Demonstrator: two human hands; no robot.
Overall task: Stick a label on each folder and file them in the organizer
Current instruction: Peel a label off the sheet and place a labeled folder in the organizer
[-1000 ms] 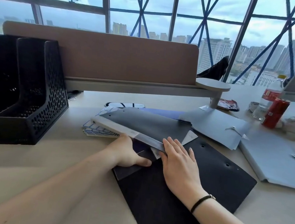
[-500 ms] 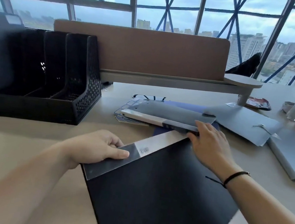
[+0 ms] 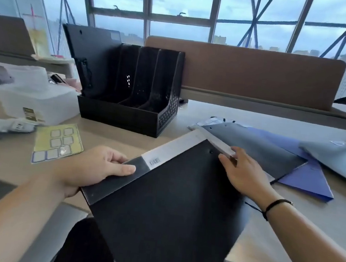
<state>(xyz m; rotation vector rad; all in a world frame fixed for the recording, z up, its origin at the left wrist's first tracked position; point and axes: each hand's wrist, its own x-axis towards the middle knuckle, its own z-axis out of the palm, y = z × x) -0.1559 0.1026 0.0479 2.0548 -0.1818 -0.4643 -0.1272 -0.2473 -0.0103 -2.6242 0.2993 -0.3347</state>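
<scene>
Filed: one folder stands in the organizer, upper left.
In hand: black folder, centre; left hand grips its spine, right hand rests flat-fingered.
Left: labelling (sheet at left); more folders right.

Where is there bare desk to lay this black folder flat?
Bare desk lies between the label sheet, the black organizer and the black folder. Another strip runs behind the gray folder, under the brown divider. The right side is crowded with overlapping folders; the left holds a plastic box.
</scene>
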